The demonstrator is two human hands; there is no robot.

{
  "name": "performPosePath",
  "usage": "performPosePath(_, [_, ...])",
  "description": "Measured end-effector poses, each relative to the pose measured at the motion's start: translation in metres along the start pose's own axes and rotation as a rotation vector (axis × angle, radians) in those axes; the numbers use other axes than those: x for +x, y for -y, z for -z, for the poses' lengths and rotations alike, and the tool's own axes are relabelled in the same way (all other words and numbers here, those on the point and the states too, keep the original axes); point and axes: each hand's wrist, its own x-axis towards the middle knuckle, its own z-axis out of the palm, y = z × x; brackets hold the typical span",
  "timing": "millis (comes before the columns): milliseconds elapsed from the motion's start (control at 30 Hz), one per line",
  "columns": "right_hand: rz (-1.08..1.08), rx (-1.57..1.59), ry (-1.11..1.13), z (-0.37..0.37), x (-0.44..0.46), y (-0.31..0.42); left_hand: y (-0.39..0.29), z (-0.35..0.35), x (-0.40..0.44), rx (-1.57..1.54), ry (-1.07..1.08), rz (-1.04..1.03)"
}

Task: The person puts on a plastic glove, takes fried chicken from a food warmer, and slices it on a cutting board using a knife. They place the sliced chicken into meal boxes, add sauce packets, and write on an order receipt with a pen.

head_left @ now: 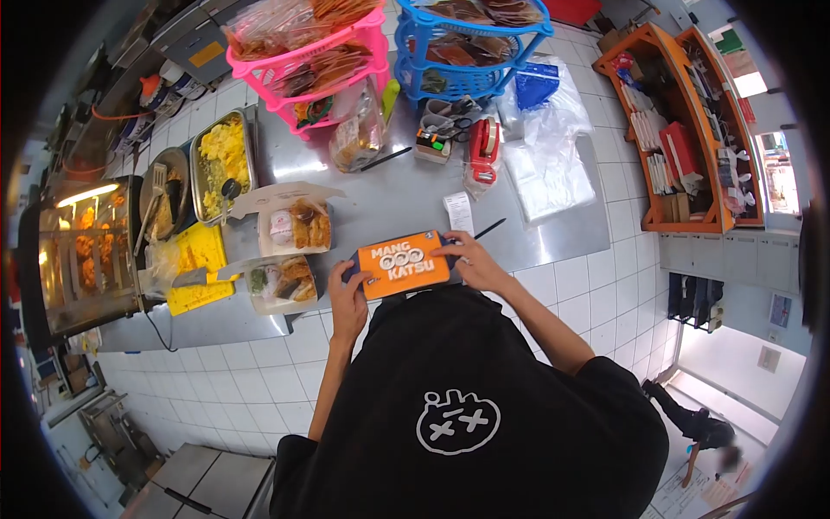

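Observation:
An orange box (pixel 403 264) with dark ends, lettered "MANG KATSU", is held at the front edge of the steel table. My left hand (pixel 348 294) grips its left end and my right hand (pixel 471 261) grips its right end. Left of it are two open food boxes, the upper box (pixel 294 227) with fried pieces and wrapped rice, the lower box (pixel 284 285) with similar food. A paper receipt (pixel 458 213) and a black pen (pixel 490 228) lie just beyond my right hand.
Pink rack (pixel 303 78) and blue rack (pixel 471 43) hold packets. A red tape dispenser (pixel 484 151) and plastic bags (pixel 549 182) stand at the right. Farther left are a yellow board (pixel 197 255), a food tray (pixel 223 160) and a heated display (pixel 86 251). Another person (pixel 705 428) is at lower right.

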Motion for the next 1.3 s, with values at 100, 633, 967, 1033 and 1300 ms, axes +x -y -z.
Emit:
performPosePath(100, [-0.077,0.119,-0.135,-0.028,0.005,-0.005,0.002,-0.008,-0.005,-0.017,0.072,0.109])
performPosePath(633, [-0.293,0.185,-0.361,-0.091,0.058,-0.028,0.078,-0.059,0.009,-0.473,-0.268,0.611])
performPosePath(967, [-0.4,-0.059,-0.396,-0.073,0.048,0.007,0.039,-0.025,0.021,0.048,-0.217,0.267])
performPosePath(1033, [-0.433,-0.041,-0.344,-0.061,0.048,0.013,0.048,-0.022,0.022,0.018,-0.126,0.279])
performPosePath(1300, [-0.45,-0.129,-0.233,-0.095,0.05,0.018,0.092,-0.038,0.007,-0.567,0.018,0.509])
